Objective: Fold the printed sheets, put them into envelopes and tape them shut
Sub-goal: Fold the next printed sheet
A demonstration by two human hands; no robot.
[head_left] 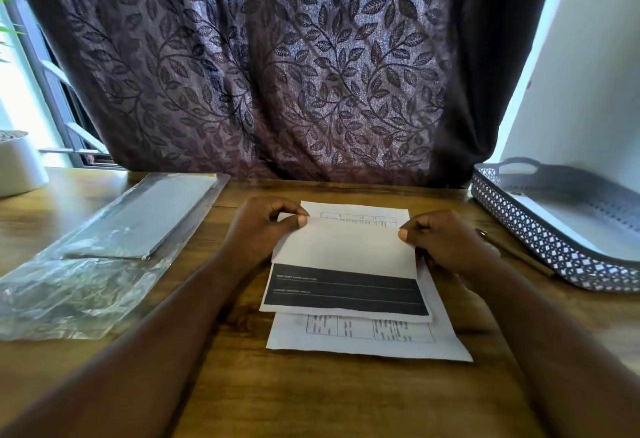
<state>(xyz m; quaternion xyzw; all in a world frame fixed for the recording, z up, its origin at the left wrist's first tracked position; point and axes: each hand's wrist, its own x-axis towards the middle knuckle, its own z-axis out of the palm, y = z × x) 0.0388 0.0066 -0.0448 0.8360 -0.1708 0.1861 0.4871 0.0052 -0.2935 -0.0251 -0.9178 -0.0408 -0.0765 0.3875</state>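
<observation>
Now both hands, left hand (263, 226) and right hand (446, 240), fingers pinching the folded-over flap of the white printed paper sheet (346, 250), its long axis crosswise between them.

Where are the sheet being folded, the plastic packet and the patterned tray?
folded sheet (343, 247), head view, blank folded-over flap
plastic packet (104, 250), head view, middle of the clear wrap
patterned tray (540, 230), head view, near patterned wall
</observation>
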